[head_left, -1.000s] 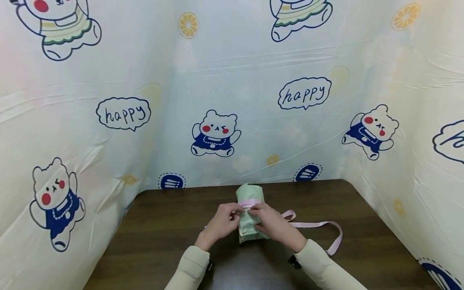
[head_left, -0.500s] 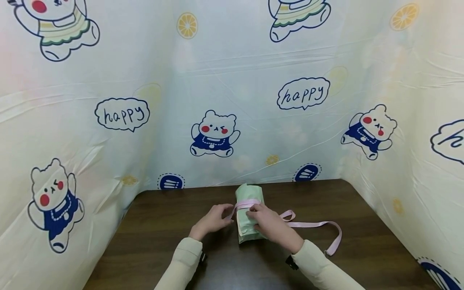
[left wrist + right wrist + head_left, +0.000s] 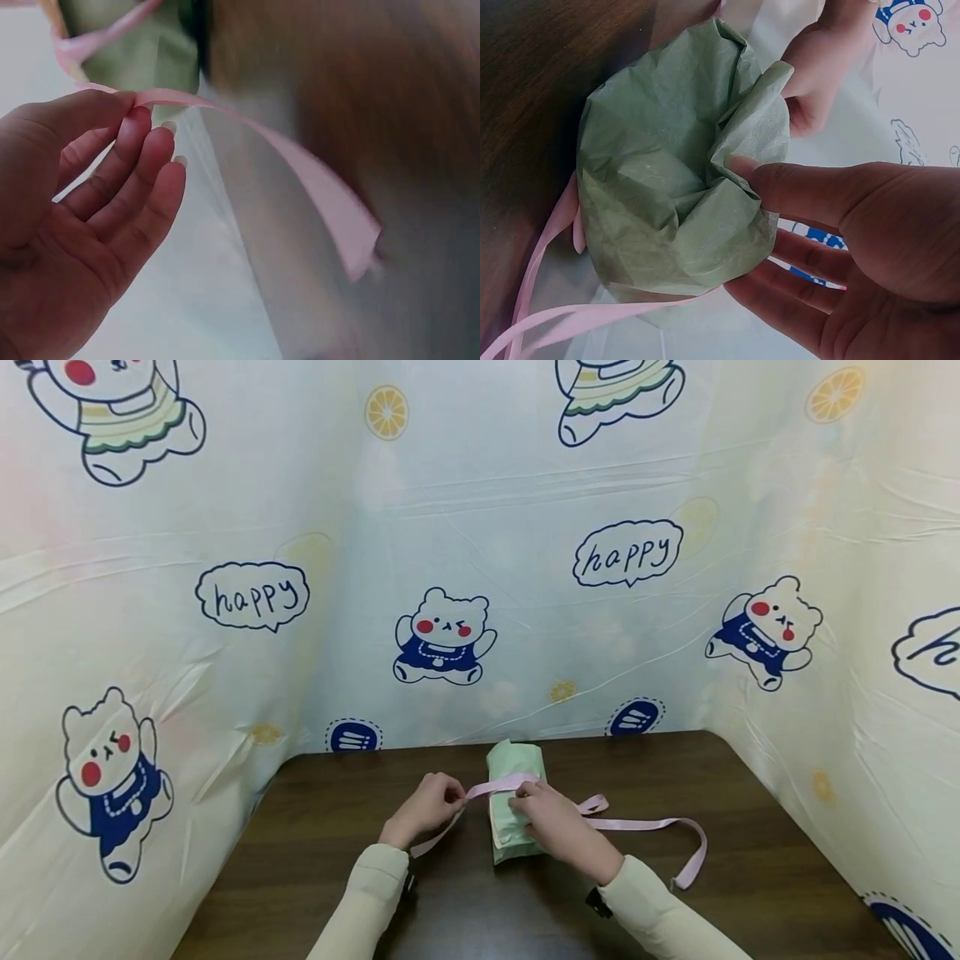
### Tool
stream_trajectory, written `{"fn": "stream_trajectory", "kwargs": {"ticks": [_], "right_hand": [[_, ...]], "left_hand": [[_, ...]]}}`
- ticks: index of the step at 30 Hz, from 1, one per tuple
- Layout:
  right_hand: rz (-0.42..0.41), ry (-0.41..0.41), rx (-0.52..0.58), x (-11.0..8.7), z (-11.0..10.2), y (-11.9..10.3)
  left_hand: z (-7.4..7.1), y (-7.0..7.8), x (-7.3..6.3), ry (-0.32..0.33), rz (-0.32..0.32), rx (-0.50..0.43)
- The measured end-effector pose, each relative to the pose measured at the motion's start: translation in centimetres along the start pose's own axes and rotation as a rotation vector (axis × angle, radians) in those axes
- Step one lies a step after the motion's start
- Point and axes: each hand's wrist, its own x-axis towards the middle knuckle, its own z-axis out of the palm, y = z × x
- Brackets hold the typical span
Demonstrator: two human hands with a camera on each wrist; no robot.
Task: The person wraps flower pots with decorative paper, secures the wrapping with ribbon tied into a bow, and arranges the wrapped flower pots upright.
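A green paper-wrapped package lies on the table with a pink ribbon across its upper part. My left hand, left of the package, pinches the ribbon between thumb and forefinger. In the left wrist view, the ribbon's loose end trails past the fingertips while the other fingers curl loosely. My right hand holds the package from the right. In the right wrist view, its thumb presses into the crumpled folded end of the package, and its other fingers lie along the side.
The ribbon's other length loops and curves across the dark wooden table to the right of the package. A pale printed curtain encloses the table at the back and both sides.
My left hand has moved from the package out to the left, drawing the ribbon with it, and its tail now shows below the hand. My right hand stays on the package.
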Motion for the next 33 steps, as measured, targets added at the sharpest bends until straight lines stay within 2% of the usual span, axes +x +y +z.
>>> {"fn": "stream_trajectory", "kwargs": {"ticks": [4, 9, 18, 21, 26, 33], "right_hand": [[0.000, -0.002, 0.014, 0.0, 0.1, 0.0], [0.027, -0.016, 0.049, 0.0, 0.0, -0.1], [0.031, -0.021, 0.024, 0.1, -0.1, -0.2], [0.031, -0.020, 0.006, 0.2, -0.1, -0.1], [0.051, -0.031, 0.053, 0.2, -0.1, -0.2], [0.072, -0.051, 0.051, 0.2, 0.0, -0.3]], "left_hand": [[-1.5, -1.2, -1.0, 0.042, -0.059, 0.006], [-3.9, -3.0, -2.7, 0.062, -0.157, -0.010], [-7.5, -6.2, -7.2, 0.079, -0.286, -0.010], [-8.2, -7.2, -8.8, 0.094, -0.313, -0.006], [-9.1, -9.0, -11.7, 0.115, -0.340, 0.012], [-10.0, -10.9, -15.2, 0.103, -0.405, 0.050]]}}
